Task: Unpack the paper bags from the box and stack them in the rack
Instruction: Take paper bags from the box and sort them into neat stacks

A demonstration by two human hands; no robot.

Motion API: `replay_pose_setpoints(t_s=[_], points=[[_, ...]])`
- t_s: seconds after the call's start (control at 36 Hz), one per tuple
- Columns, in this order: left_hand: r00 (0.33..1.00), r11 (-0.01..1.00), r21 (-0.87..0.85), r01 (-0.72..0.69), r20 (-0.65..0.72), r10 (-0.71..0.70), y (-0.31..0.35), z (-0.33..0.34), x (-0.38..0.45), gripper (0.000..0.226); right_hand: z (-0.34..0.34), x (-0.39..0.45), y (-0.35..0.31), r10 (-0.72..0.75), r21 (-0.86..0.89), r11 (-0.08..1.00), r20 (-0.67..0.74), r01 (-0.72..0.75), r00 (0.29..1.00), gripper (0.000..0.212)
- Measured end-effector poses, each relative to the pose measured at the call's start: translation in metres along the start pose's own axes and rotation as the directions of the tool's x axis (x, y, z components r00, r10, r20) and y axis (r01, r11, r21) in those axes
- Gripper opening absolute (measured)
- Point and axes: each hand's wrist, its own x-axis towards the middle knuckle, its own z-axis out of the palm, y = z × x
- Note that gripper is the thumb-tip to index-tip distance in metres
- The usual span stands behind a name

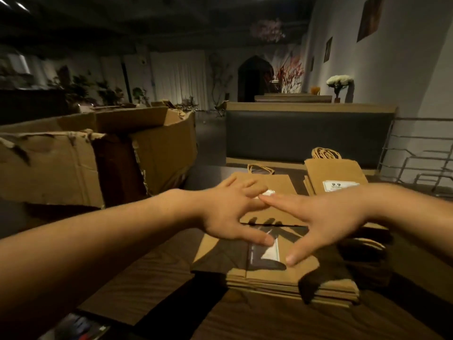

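The wire rack is cut off at the right edge; the bag label print is unreadable.

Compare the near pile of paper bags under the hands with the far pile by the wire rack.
The near pile lies close to the camera, shadowed beneath both open hands; the far pile sits beside the wire rack, lit and with no hand over it. The far pile's handles point away in plain view; the near pile's are barely visible. Both are flat brown bags with white labels.

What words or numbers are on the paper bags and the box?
"9 9": white label on the far right stack of bags; the smaller print below is too blurred to read.
White label on the near stack of bags: shadowed, unreadable.
Cardboard box: no print visible.
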Motion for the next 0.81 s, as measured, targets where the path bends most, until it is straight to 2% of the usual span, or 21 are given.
replay_pose_setpoints(t_s=[0.06, 0.11, 0.17, 0.25, 0.28, 0.33, 0.39, 0.47, 0.53, 0.61, 0.67, 0.72, 0.81], points=[[0.995, 0.998, 0.048, 0.049, -0.088, -0.045, -0.013, -0.03, -0.017, 0.08, -0.028, -0.001, -0.011, -0.04, -0.011, 0.999, -0.138, 0.039, 0.99, 0.109], [0.976, 0.993, 0.069, 0.099, -0.2, -0.083, -0.026, -0.063, -0.04, 0.07, -0.056, 0.003, -0.027, -0.095, -0.051, 0.995, -0.304, 0.083, 0.948, 0.099], [0.93, 0.983, 0.08, 0.163, -0.346, -0.126, -0.04, -0.092, -0.065, 0.061, -0.083, 0.01, -0.045, -0.157, -0.095, 0.987, -0.461, 0.127, 0.873, 0.087], [0.819, 0.909, 0.181, 0.375, -0.524, -0.233, -0.074, -0.118, -0.098, 0.047, -0.117, 0.033, -0.072, -0.243, -0.148, 0.97, -0.634, 0.193, 0.734, 0.074], [0.786, 0.875, 0.181, 0.45, -0.546, -0.291, -0.085, -0.123, -0.107, 0.053, -0.126, 0.043, -0.082, -0.269, -0.161, 0.962, -0.671, 0.219, 0.69, 0.071], [0.73, 0.825, 0.068, 0.561, -0.51, -0.454, -0.109, -0.129, -0.126, 0.068, -0.14, 0.065, -0.099, -0.313, -0.184, 0.947, -0.722, 0.265, 0.617, 0.069], [0.714, 0.791, -0.12, 0.599, -0.366, -0.596, -0.13, -0.131, -0.144, 0.068, -0.152, 0.089, -0.115, -0.327, -0.171, 0.936, -0.742, 0.307, 0.585, 0.07], [0.717, 0.708, -0.289, 0.644, -0.097, -0.691, -0.153, -0.121, -0.162, 0.037, -0.168, 0.125, -0.134, -0.327, -0.089, 0.924, -0.69, 0.372, 0.645, 0.067], [0.695, 0.676, -0.296, 0.674, -0.054, -0.717, -0.17, -0.108, -0.164, 0.023, -0.177, 0.147, -0.14, -0.334, -0.04, 0.916, -0.63, 0.399, 0.701, 0.061], [0.648, 0.632, -0.393, 0.668, -0.11, -0.754, -0.202, -0.093, -0.166, 0.02, -0.188, 0.178, -0.141, -0.296, 0.101, 0.894, -0.599, 0.437, 0.744, 0.046], [0.606, 0.584, -0.547, 0.6, -0.165, -0.778, -0.22, -0.09, -0.171, 0.016, -0.195, 0.198, -0.135, -0.265, 0.24, 0.846, -0.587, 0.477, 0.765, 0.029], [0.57, 0.511, -0.751, 0.419, -0.221, -0.791, -0.236, -0.09, -0.176, 0.016, -0.201, 0.214, -0.133, -0.254, 0.353, 0.788, -0.559, 0.504, 0.789, 0.02], [0.509, 0.493, -0.859, 0.14, -0.364, -0.78, -0.26, -0.095, -0.183, 0.014, -0.216, 0.241, -0.138, -0.217, 0.421, 0.761, -0.55, 0.493, 0.806, 0.028]])
